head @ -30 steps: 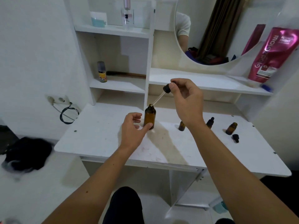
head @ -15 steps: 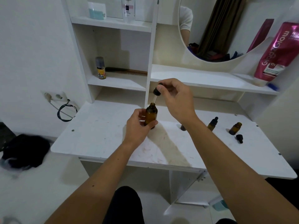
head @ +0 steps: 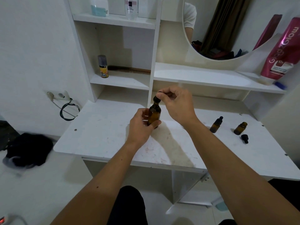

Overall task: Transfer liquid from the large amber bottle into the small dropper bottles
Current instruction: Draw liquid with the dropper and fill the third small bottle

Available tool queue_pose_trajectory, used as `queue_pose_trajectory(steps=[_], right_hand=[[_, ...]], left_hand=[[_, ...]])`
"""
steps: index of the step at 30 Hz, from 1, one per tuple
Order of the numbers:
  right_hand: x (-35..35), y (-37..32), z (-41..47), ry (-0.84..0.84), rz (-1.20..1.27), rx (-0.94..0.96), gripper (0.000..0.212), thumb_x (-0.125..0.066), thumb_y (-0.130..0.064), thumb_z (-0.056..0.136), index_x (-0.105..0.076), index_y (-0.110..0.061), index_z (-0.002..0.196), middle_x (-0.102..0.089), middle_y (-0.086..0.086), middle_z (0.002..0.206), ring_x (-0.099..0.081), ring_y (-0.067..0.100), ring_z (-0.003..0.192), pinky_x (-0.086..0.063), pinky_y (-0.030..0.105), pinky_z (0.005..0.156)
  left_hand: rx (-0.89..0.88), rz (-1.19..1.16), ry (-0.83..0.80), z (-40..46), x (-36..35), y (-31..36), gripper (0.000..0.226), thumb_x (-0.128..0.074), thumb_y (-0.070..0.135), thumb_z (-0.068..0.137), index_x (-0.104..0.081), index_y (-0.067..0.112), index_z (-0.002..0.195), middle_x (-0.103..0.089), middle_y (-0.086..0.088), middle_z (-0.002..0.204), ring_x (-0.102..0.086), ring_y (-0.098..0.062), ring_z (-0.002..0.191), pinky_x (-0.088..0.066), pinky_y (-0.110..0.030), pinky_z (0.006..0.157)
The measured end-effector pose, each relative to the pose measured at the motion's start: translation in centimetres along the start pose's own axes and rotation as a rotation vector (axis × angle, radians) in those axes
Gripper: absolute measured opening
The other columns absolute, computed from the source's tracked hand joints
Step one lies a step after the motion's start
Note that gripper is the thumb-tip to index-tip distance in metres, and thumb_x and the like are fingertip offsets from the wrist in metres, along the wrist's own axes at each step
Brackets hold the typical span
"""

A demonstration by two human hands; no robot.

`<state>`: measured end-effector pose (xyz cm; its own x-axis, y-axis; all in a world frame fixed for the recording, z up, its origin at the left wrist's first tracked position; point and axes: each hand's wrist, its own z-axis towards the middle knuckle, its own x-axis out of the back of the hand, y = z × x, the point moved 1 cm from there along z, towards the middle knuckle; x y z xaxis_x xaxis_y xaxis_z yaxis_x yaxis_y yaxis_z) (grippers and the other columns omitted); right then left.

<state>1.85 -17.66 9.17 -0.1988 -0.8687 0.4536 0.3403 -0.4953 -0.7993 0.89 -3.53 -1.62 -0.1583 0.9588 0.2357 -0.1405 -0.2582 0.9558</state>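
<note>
The large amber bottle (head: 155, 115) stands upright on the white table (head: 103, 137). My left hand (head: 142, 125) grips its body from the left. My right hand (head: 177, 106) pinches the black dropper cap (head: 156, 99), which sits at the bottle's mouth with its glass tube down inside. To the right stand two small amber dropper bottles: one capped (head: 216, 125), one uncapped (head: 240, 128). A loose black dropper cap (head: 244, 138) lies in front of the uncapped one. My right forearm hides the table behind it.
White shelves rise behind the table, holding a yellow-labelled can (head: 103, 66), a comb (head: 129, 69) and a pink pouch (head: 282, 51). A round mirror (head: 215, 26) hangs above. A wall socket with a coiled cable (head: 68, 109) is at left. Black cloth (head: 27, 148) lies on the floor.
My right hand has lowered the dropper into the large bottle until the cap reached the mouth. My left hand closed round the bottle's body.
</note>
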Motion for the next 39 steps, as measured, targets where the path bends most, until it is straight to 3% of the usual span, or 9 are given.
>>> queue_pose_trajectory(steps=[6, 11, 16, 24, 30, 36, 39], right_hand=[[-0.1, -0.5, 0.1, -0.020, -0.019, 0.024, 0.013, -0.074, -0.020, 0.098, -0.079, -0.017, 0.109, -0.076, -0.010, 0.094, -0.069, -0.006, 0.083, -0.051, 0.003, 0.076], [0.2, -0.7, -0.1, -0.016, 0.028, 0.027, 0.015, -0.073, -0.016, 0.098, -0.078, -0.013, 0.112, -0.071, -0.018, 0.089, -0.065, -0.018, 0.080, -0.050, 0.002, 0.075], [0.9, -1.1, -0.2, 0.050, 0.084, 0.068, 0.014, -0.072, -0.014, 0.099, -0.077, -0.011, 0.112, -0.076, -0.012, 0.095, -0.071, -0.006, 0.088, -0.056, 0.013, 0.087], [3.8, -2.4, -0.2, 0.226, 0.192, 0.127, 0.017, -0.070, -0.016, 0.100, -0.076, -0.012, 0.115, -0.078, -0.003, 0.103, -0.074, 0.008, 0.098, -0.057, 0.018, 0.092], [6.9, -1.7, -1.7, 0.271, 0.216, 0.107, 0.017, -0.070, -0.016, 0.100, -0.077, -0.011, 0.115, -0.078, -0.005, 0.101, -0.073, 0.004, 0.096, -0.057, 0.018, 0.091], [10.7, 0.4, -4.2, 0.311, 0.201, 0.065, 0.016, -0.070, -0.015, 0.101, -0.075, -0.012, 0.116, -0.073, -0.016, 0.100, -0.070, -0.008, 0.095, -0.052, 0.010, 0.088], [13.1, 1.7, -5.3, 0.347, 0.184, 0.050, 0.016, -0.070, -0.014, 0.100, -0.076, -0.010, 0.115, -0.075, -0.013, 0.101, -0.072, -0.005, 0.097, -0.053, 0.012, 0.090]], left_hand=[[0.006, 0.028, -0.001, 0.1, -0.1, -0.2, 0.054, -0.086, 0.035, 0.084, -0.053, 0.026, 0.127, -0.065, 0.013, 0.119, -0.065, -0.009, 0.106, -0.048, -0.008, 0.082], [-0.012, 0.115, 0.045, 0.4, -0.4, -0.8, 0.059, -0.086, 0.043, 0.082, -0.054, 0.026, 0.129, -0.066, 0.009, 0.123, -0.066, -0.012, 0.105, -0.059, -0.032, 0.095], [-0.008, 0.132, 0.055, 0.3, -0.4, -0.8, 0.061, -0.086, 0.043, 0.083, -0.053, 0.025, 0.132, -0.065, 0.007, 0.126, -0.065, -0.013, 0.108, -0.059, -0.034, 0.097], [0.004, 0.124, 0.093, -0.6, -0.6, -0.2, 0.062, -0.085, 0.041, 0.083, -0.052, 0.024, 0.133, -0.062, 0.004, 0.130, -0.065, -0.017, 0.107, -0.058, -0.026, 0.091], [0.002, 0.095, 0.188, -3.1, -1.2, 0.2, 0.059, -0.089, 0.035, 0.081, -0.052, 0.022, 0.124, -0.061, 0.002, 0.116, -0.062, -0.015, 0.096, -0.051, -0.016, 0.079], [-0.030, 0.069, 0.090, -5.5, -5.2, 1.5, 0.051, -0.087, 0.038, 0.083, -0.054, 0.028, 0.120, -0.061, 0.011, 0.106, -0.064, -0.012, 0.095, -0.052, -0.016, 0.077], [-0.051, 0.036, 0.018, -6.5, -8.0, 2.5, 0.047, -0.086, 0.035, 0.084, -0.055, 0.027, 0.119, -0.061, 0.013, 0.104, -0.063, -0.010, 0.096, -0.054, -0.017, 0.079]])
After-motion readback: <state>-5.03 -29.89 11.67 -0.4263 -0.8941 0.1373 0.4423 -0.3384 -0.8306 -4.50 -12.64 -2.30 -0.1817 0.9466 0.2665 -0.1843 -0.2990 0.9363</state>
